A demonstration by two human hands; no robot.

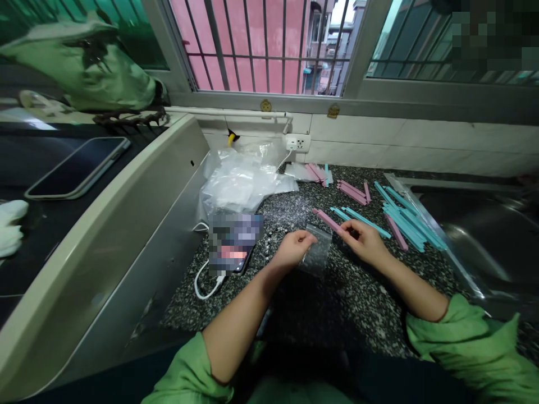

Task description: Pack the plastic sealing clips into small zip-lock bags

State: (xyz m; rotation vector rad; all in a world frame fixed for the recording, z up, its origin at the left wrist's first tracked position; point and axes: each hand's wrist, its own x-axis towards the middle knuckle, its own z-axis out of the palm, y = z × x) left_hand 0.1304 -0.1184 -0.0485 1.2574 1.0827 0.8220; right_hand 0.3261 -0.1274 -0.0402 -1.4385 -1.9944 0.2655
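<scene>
My left hand point(295, 248) pinches the top edge of a small clear plastic bag point(316, 252) that lies on the speckled dark countertop point(337, 303). My right hand point(364, 239) is closed on a pink stick point(327, 220), whose far end points up and left beside the bag's opening. Both forearms come in from green sleeves at the bottom of the view.
Several teal sticks point(406, 221) and pink sticks point(351, 192) lie scattered to the right, near a steel sink point(484, 224). A phone point(233, 241) on a white cable and crumpled clear bags point(244, 179) sit left. A tablet point(78, 167) rests on the raised left surface.
</scene>
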